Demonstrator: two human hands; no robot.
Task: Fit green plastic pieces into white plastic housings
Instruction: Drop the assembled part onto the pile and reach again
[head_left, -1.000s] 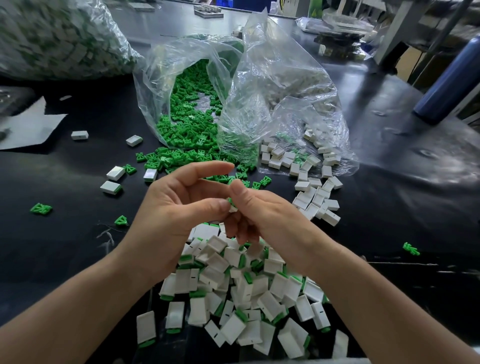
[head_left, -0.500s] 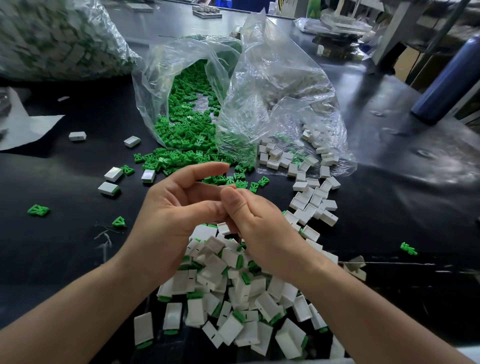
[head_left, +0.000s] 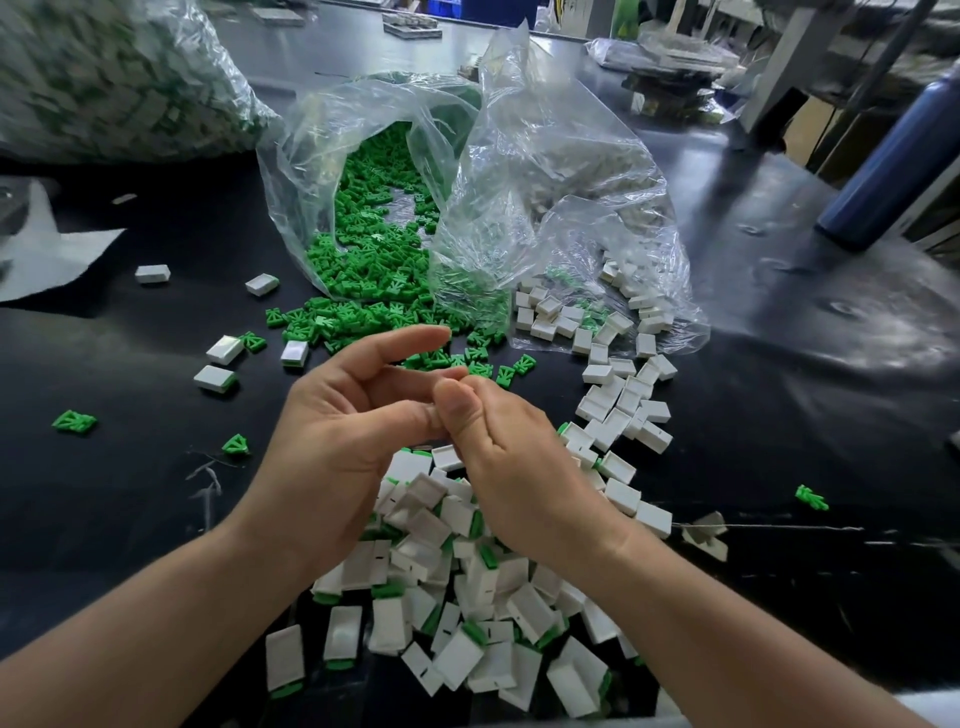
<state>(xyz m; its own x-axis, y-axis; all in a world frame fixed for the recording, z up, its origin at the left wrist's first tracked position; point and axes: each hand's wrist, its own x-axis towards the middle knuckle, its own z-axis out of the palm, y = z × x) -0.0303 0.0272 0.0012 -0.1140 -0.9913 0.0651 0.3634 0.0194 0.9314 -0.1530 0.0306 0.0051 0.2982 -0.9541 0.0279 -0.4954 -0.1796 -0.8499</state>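
The step in hand looks like the fitting itself. Both hands meet fingertip to fingertip above the middle of the dark surface (head_left: 779, 426), as one would to press a green insert into a housing. The left hand (head_left: 353, 431) has its thumb and middle fingers drawn in towards the right one, and its forefinger is lifted and nearly straight above them. The right hand (head_left: 511, 467) is curled with the thumb on top, its tip touching the left thumb. The thumbs hide whatever lies between the fingertips, so I cannot tell whether either hand grasps a part, or which part.

The green pieces (head_left: 374, 270) spill from the mouth of a clear plastic bag (head_left: 550, 171) lying towards the far edge, and the nearest of them are just beyond the hands. Empty white housings (head_left: 618, 402) trail from under the plastic's right side towards the right hand. Below the wrists, by the near edge, lies a heap of fitted housings (head_left: 467, 603), white with green showing at one end.

If an insert is being seated, the next move probably calls for a straight squeeze until it sits flush. The unit would then be let go onto the heap, and a fresh housing and green piece picked up, with the piece turned to face the housing's open end.
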